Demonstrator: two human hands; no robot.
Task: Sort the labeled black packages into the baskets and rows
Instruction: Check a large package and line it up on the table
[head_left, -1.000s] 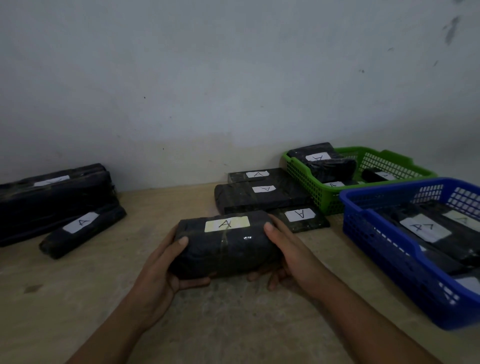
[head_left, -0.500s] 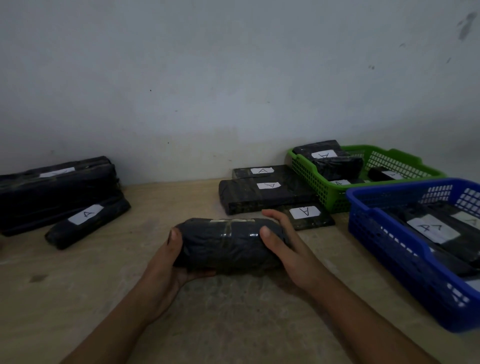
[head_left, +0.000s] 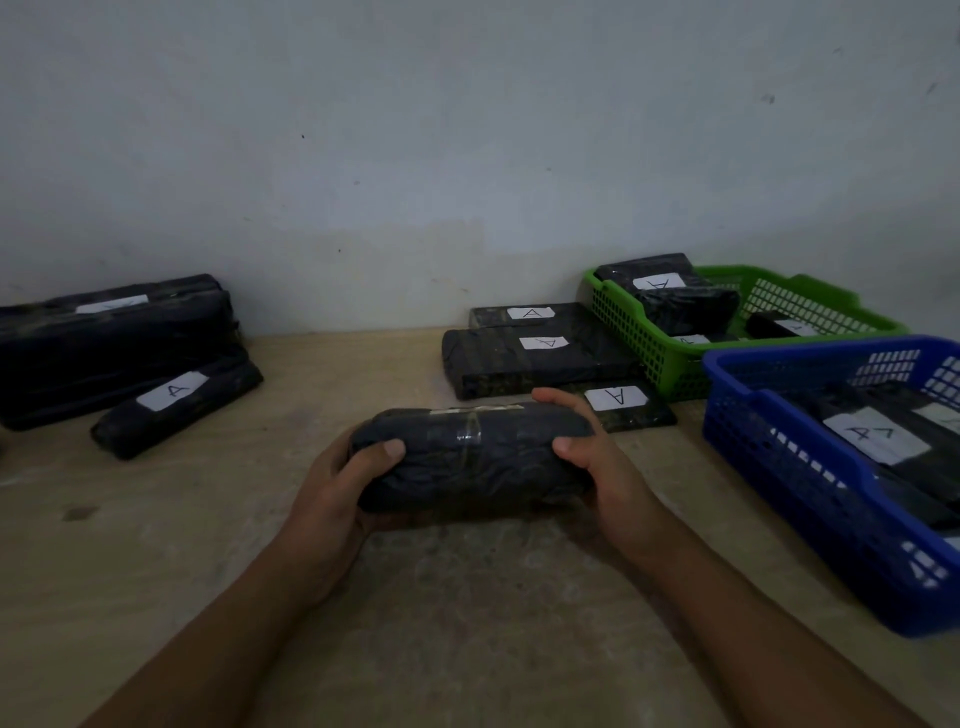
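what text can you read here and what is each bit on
"A": small package at left
"A": far row package
"A": middle row package
"A", upside down: flat package
"A", upside down: top package in green basket
"A" plus an unclear mark: long package in blue basket
Unreadable: left stack label, blurred; held package label, edge-on; two small green-basket labels

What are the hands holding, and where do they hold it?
Both hands hold one black package: the left hand grips its left end, the right hand its right end.
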